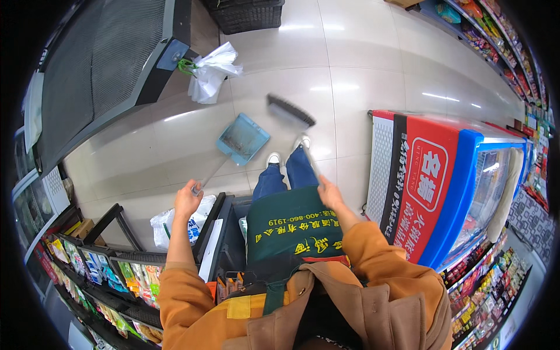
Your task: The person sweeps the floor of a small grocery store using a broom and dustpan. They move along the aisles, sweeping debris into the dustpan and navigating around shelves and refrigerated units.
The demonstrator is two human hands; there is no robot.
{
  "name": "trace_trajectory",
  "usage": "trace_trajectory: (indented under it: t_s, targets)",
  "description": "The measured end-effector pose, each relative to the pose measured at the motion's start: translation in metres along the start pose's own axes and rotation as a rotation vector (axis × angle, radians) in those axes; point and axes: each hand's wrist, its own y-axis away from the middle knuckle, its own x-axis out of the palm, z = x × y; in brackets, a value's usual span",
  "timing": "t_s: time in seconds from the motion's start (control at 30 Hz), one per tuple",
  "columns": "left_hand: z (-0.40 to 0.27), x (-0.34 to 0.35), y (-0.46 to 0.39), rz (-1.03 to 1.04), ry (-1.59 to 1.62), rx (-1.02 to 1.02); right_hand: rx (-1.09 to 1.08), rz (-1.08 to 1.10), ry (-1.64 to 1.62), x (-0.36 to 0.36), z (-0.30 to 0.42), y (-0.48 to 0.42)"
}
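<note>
My left hand [189,197] is closed around the handle end of a long-handled blue dustpan [243,139], whose pan lies on the tiled floor with some dark dirt in it. In my right hand [330,192] is the pole of a broom [291,110]. The broom's dark bristle head, slightly blurred, is right of and beyond the dustpan, just past my white shoes [274,158]; the two do not touch. A green apron [288,218] with yellow writing covers my lap.
A red and blue chest freezer [431,175] stands at the right. White plastic bags [214,74] hang from a grey mesh-covered fixture [118,57] at the upper left. A black crate [247,15] is at the top. Another plastic bag [162,225] and shelves of packaged goods [135,280] are at the lower left.
</note>
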Motion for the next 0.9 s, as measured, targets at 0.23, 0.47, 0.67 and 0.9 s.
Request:
trace_trajectory:
  t_s: [0.23, 0.47, 0.67, 0.9]
  targets:
    - [0.032, 0.014, 0.018, -0.020, 0.009, -0.025, 0.096, 0.332, -0.228, -0.050, 0.004, 0.092]
    - [0.048, -0.007, 0.075, -0.038, 0.046, -0.002, 0.016, 0.087, -0.111, -0.081, -0.024, 0.076]
    - [0.066, 0.006, 0.079, 0.103, -0.176, -0.111, 0.135, 0.083, -0.138, -0.030, 0.016, 0.002]
    - [0.103, 0.011, 0.073, 0.077, -0.115, -0.019, 0.212, 0.566, -0.469, 0.044, 0.039, 0.029]
